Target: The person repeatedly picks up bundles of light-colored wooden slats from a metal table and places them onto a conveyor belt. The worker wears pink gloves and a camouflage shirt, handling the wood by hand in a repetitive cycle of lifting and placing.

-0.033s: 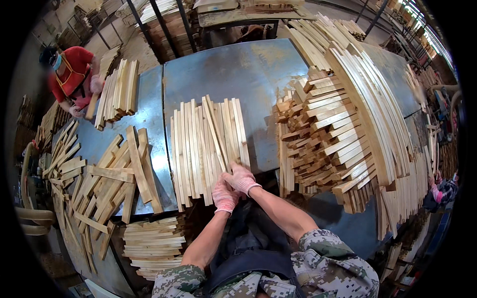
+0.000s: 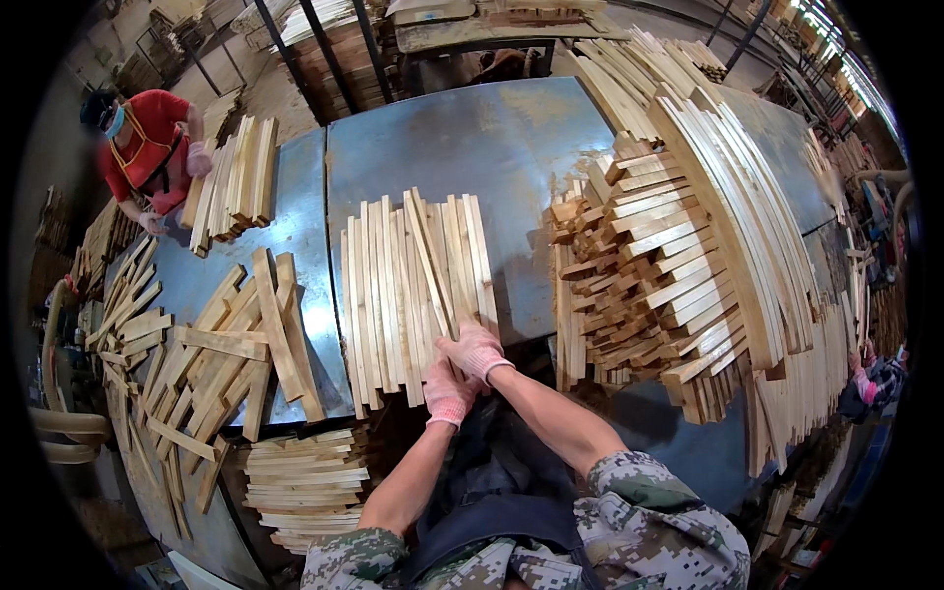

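A row of pale wooden strips (image 2: 372, 305) lies side by side on the blue metal table in front of me. One wooden strip (image 2: 427, 251) rests slantwise on top of the row. At its near end is my right hand (image 2: 474, 352), in a pink-and-white knit glove, with the fingers closed about that end. Just below and touching it, my left hand (image 2: 450, 395) wears the same kind of glove. Its fingers are curled and partly covered by the right hand, so what they hold, if anything, is hidden.
Left of the row lies a loose heap of wooden strips (image 2: 216, 344). A tall stack of strips (image 2: 678, 256) stands at the right. Below the table edge is another stack (image 2: 305, 487). At the far left a co-worker in red (image 2: 152, 143) stands beside more strips (image 2: 236, 182).
My left hand has dropped a little lower, and my right hand has shifted slightly left over its fingers. The slanted strip lies nearly as before. The co-worker's hand has moved slightly up.
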Motion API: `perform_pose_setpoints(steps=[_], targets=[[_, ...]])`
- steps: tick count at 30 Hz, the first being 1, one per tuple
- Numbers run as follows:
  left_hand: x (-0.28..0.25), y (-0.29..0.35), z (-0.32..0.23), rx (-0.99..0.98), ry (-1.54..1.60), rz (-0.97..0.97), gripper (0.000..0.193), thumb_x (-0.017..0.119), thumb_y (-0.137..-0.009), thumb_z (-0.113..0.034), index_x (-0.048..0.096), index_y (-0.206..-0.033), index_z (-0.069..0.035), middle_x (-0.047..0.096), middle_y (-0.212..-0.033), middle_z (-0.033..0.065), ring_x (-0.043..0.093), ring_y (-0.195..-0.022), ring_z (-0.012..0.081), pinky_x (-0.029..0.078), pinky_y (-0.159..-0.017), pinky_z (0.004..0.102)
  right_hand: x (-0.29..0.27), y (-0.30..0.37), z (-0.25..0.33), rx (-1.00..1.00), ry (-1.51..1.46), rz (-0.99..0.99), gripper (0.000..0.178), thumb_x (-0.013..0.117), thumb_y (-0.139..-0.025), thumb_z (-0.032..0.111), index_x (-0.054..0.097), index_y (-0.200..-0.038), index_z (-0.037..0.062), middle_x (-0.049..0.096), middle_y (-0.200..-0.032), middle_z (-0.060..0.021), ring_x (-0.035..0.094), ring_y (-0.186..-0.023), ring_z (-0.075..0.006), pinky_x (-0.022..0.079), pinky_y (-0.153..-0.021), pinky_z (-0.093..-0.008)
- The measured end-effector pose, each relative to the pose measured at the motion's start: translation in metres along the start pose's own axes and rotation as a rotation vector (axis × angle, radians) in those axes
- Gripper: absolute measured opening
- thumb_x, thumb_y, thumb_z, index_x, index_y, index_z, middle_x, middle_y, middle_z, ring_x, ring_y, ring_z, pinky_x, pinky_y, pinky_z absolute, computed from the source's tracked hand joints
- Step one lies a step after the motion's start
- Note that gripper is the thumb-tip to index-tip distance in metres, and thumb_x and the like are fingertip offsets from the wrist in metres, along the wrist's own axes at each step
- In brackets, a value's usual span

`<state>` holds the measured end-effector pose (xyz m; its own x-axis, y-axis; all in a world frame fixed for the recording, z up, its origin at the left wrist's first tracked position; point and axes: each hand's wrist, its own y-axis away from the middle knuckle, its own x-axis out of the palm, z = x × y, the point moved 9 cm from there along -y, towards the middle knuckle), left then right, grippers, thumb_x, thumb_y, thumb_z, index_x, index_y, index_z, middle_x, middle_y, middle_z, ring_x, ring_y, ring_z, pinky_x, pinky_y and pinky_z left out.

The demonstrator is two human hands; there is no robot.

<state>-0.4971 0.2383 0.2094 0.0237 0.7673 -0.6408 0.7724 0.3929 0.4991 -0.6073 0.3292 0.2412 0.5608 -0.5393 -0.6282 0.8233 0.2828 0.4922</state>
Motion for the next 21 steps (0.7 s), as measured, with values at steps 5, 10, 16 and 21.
perform_pose_setpoints(steps=[5,10,16,21], targets=[[-0.004,0.043,0.038,0.088,0.378,0.350,0.060,0.079,-0.093,-0.028,0.064,-0.143,0.001,0.074,-0.131,0.0185,0.071,-0.121,0.0276,0.053,-0.107,0.0380,0.022,-0.055,-0.011,0.072,0.015,-0.153,0.083,0.076,-0.087,0.044,0.051,-0.154,0.0029,0.069,-0.130,-0.0332,0.069,-0.121,-0.0463,0.056,-0.105,-0.0490],[-0.040,0.061,0.090,-0.062,0.576,0.496,0.040,0.075,-0.098,-0.021,0.075,-0.131,0.002,0.079,-0.102,0.0073,0.063,-0.078,0.0094,0.052,-0.073,0.0249,-0.049,0.036,0.032,-0.202,-0.287,-0.219,0.080,0.069,-0.090,0.033,0.046,-0.161,0.0034,0.067,-0.135,-0.0337,0.068,-0.122,-0.0448,0.055,-0.106,-0.0436],[-0.014,0.041,0.069,0.035,0.431,0.676,0.045,0.077,-0.100,-0.025,0.072,-0.134,0.003,0.079,-0.105,0.0074,0.069,-0.087,0.0139,0.056,-0.081,0.0282,-0.227,0.220,0.064,-0.379,-0.247,-0.226,0.081,0.068,-0.092,0.026,0.042,-0.163,-0.0024,0.063,-0.148,-0.0297,0.068,-0.131,-0.0353,0.050,-0.116,-0.0369],[0.002,0.053,-0.016,0.215,0.300,0.674,0.053,0.079,-0.098,-0.028,0.069,-0.138,0.005,0.077,-0.120,0.0118,0.072,-0.106,0.0190,0.057,-0.095,0.0330,-0.359,0.301,0.029,-0.421,0.146,-0.752,0.060,0.072,-0.100,0.021,0.055,-0.156,0.0054,0.080,-0.113,-0.0137,0.079,-0.086,-0.0245,0.067,-0.075,-0.0321]])
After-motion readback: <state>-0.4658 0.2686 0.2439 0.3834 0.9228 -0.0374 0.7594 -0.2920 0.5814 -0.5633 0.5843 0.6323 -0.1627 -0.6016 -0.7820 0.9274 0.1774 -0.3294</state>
